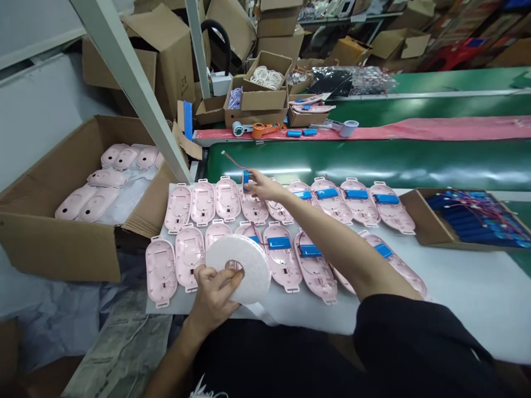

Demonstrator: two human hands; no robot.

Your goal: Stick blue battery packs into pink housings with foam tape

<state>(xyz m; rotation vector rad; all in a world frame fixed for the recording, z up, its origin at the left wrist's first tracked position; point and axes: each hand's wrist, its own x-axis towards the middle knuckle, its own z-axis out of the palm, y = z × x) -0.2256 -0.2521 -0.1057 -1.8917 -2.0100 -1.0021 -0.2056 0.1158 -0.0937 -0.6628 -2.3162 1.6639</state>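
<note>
My left hand (215, 296) grips a large roll of white tape (253, 265) with fingers at its core; a loose strip hangs from its lower side. My right hand (263, 187), stretched out, pinches a blue battery pack (245, 179) with a thin wire and a small connector. The battery is held over a pink plastic shell (255, 209) in the back row. Two rows of such shells lie on the white tabletop (468, 293). Shells toward the right have blue batteries (279, 243) in them; those at the left, like this shell (161, 271), show bare insides.
At right, an open carton (431, 237) holds many wired blue batteries. A big carton (62, 249) of pink shells stands left, beside a metal post (136, 83). Behind the table runs a green conveyor (373, 160), with an orange tape dispenser (265, 130) on the pink strip beyond.
</note>
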